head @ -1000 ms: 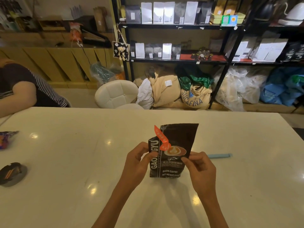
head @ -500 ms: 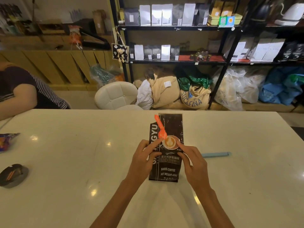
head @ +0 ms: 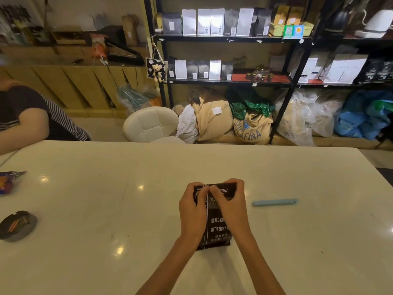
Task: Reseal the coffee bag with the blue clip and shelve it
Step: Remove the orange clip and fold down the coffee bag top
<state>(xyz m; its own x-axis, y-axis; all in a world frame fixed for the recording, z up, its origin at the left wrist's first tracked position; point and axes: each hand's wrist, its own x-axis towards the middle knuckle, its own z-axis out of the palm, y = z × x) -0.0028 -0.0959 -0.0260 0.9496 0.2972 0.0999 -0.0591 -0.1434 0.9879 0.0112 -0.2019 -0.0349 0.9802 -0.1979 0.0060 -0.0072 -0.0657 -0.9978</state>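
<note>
A dark brown coffee bag [head: 218, 225] with white lettering lies flat on the white table [head: 106, 209], its top folded down toward me. My left hand [head: 192, 211] and my right hand [head: 230, 206] both press on the folded top, fingers curled over the fold. The orange tag seen on the bag before is hidden. The blue clip [head: 274, 202] lies flat on the table, just right of my right hand and apart from it. The black shelves [head: 229, 39] with rows of coffee bags stand beyond the table's far edge.
A white stool [head: 151, 124] and several sacks [head: 251, 126] sit on the floor between table and shelves. A person's arm [head: 23, 128] rests at the table's left corner. A dark ashtray [head: 18, 225] and a snack wrapper [head: 8, 180] lie at the left edge.
The bag went from upright in my hands to flat on the table. Its top, standing open before, is now folded down under both hands, and the orange tag is out of sight.
</note>
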